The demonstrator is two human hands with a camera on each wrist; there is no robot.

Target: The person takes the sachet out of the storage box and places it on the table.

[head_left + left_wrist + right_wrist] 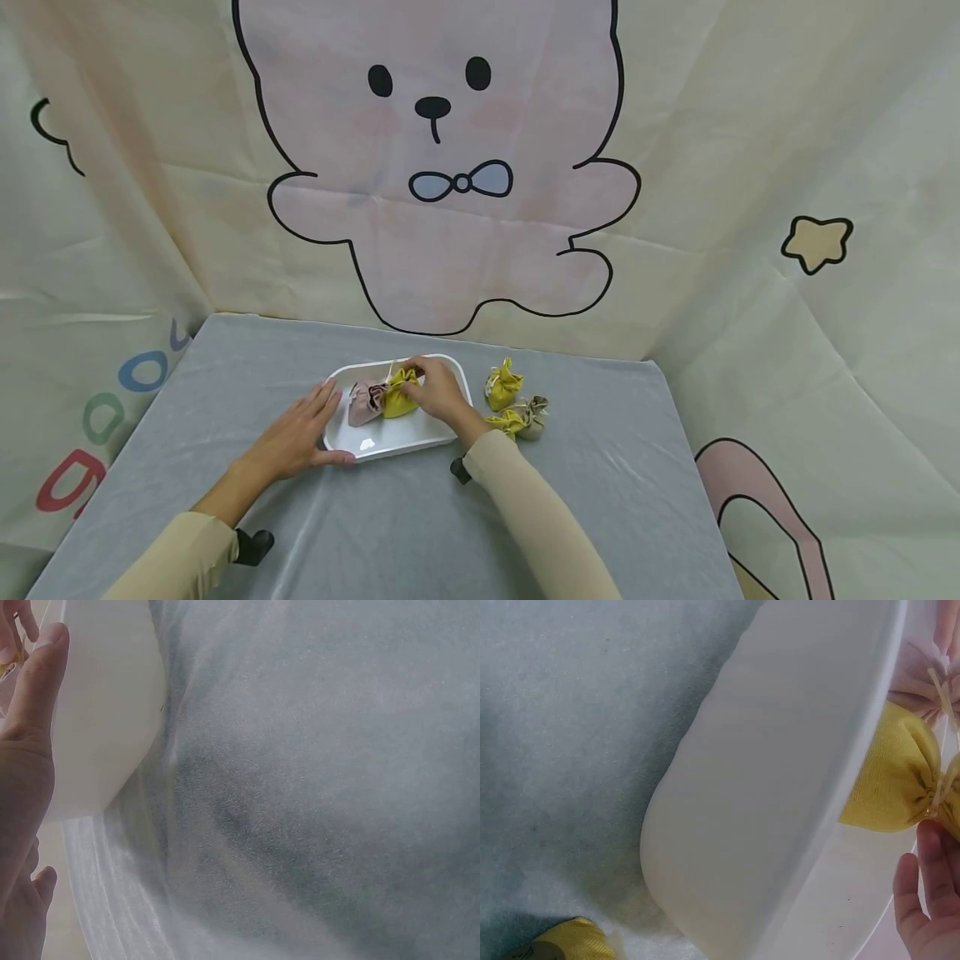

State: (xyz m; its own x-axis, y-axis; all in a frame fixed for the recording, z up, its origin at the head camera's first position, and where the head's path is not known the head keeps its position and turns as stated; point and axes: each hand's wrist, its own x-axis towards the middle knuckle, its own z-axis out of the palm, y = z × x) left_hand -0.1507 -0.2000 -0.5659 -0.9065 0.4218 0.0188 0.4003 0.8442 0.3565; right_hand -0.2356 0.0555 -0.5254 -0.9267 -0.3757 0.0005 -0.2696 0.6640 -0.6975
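A grey cloth covers the surface [405, 533], creased towards its near edge. Near its middle sits a white tray [375, 443]. The left hand [296, 433] lies flat against the tray's left rim, fingers [324, 398] straight. The right hand [438, 392] reaches in over the tray's right rim, fingers curled on a yellow pouch [397, 396] lying beside a pink pouch [365, 402]. Three more pouches [517, 404] rest just right of the tray. Behind the far edge hangs a cream backdrop [750, 125] printed with a pink bear [442, 167] and a star [817, 243]
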